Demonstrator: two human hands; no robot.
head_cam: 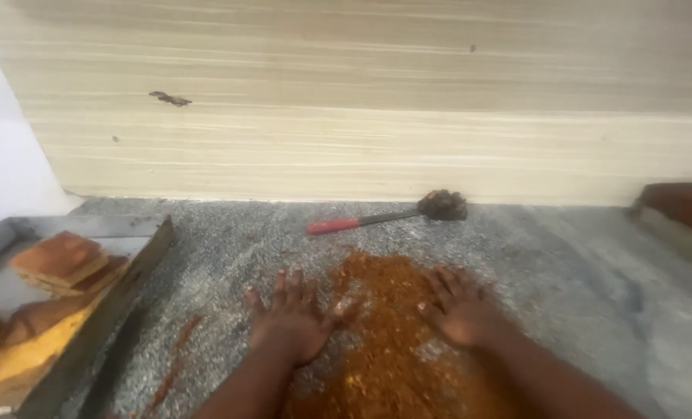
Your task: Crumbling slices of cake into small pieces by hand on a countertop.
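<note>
A heap of orange-brown crumbly mixture (388, 310) lies spread on the grey speckled stone counter (563, 295). My left hand (293, 316) rests flat on the counter at the heap's left edge, fingers apart, thumb touching the mixture. My right hand (458, 306) lies palm down on the heap's right side, fingers spread. Neither hand holds anything. Behind the heap lies a spoon with a red handle (332, 226), its bowl (442, 205) caked with dark mixture, close to the wall.
A metal tray (101, 310) at the left holds brown slabs (60, 260) and an orange block. A pale wood-grain wall (361, 116) rises behind the counter. A reddish-brown object (683, 206) sits at the right edge. Smears of mixture (176, 357) streak the counter by the tray.
</note>
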